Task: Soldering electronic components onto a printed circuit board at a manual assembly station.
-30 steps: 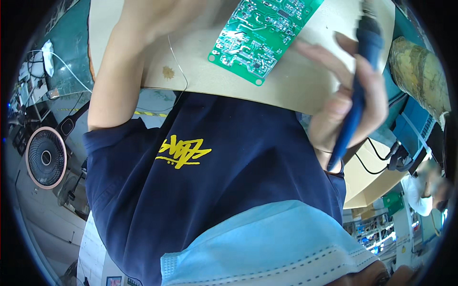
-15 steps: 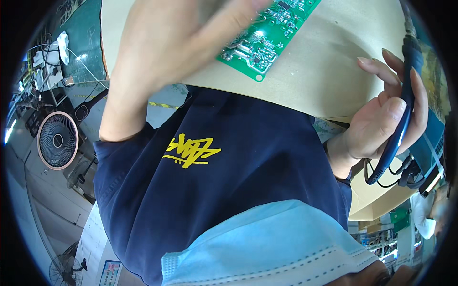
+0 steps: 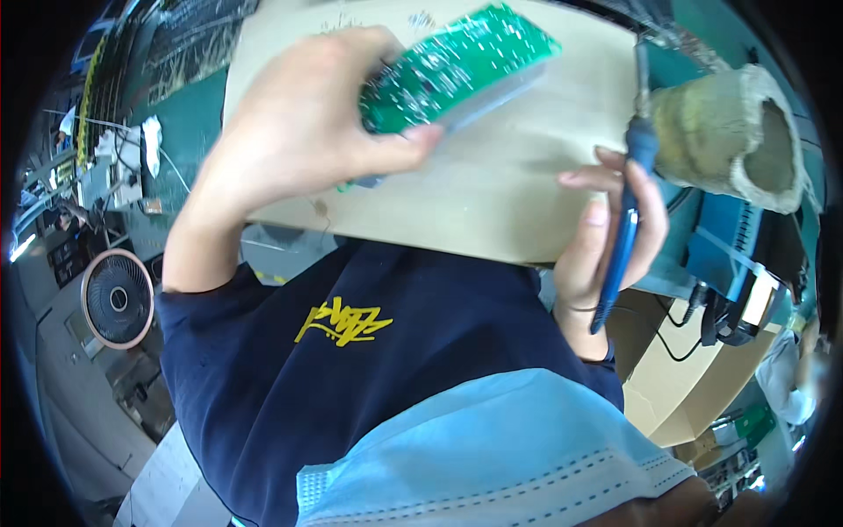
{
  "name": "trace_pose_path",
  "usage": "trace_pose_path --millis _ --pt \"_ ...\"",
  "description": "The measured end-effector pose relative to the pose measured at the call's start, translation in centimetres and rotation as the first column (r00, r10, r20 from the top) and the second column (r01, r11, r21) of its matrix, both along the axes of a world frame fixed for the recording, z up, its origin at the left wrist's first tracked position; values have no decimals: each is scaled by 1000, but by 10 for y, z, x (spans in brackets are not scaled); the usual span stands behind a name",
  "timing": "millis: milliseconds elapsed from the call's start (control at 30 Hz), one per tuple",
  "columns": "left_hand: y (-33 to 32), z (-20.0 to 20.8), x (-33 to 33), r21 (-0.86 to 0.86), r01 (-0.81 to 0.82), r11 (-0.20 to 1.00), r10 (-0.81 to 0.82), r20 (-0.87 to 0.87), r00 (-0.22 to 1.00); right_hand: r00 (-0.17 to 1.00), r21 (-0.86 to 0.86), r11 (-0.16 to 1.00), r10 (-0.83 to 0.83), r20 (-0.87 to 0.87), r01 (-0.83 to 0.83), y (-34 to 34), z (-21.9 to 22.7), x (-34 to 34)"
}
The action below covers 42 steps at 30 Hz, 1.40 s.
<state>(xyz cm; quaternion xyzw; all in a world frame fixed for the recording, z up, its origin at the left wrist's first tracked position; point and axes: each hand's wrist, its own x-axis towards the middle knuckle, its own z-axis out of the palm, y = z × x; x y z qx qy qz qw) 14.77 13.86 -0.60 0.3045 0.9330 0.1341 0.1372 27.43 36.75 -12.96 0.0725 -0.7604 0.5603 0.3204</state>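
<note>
Toward the far edge of the bench (image 3: 492,202), the left hand (image 3: 303,119) grips a circuit board (image 3: 479,61), likely light, stiff but fragile, best held by its rims. Near the right edge, the right hand (image 3: 584,255) holds a soldering iron (image 3: 624,233).

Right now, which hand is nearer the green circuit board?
Left. The left hand grips the green circuit board; the right hand, holding a blue tool, is apart from it, to its right.
</note>
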Motion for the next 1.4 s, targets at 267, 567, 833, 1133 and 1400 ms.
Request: trace_pose_path --millis 267,567,833,1133,1400 --pt "62 37 -154 -23 223 975 -205 -495 844 999 78 997 -23 -35 26 0 25 -9" --pt "151 -27 -258 -259 247 934 -345 -469 813 1000 32 999 -12 29 11 7 23 -10" --pt "188 -34 -301 -397 105 912 -264 -370 891 999 21 1000 20 34 -20 10 22 -6" --pt "205 -43 -333 -292 -208 934 -12 -606 796 989 -46 997 62 132 -56 9 23 -11" --pt "113 39 -326 -388 -42 921 -165 -485 859 992 -80 996 44 117 -35 -1 18 -9"
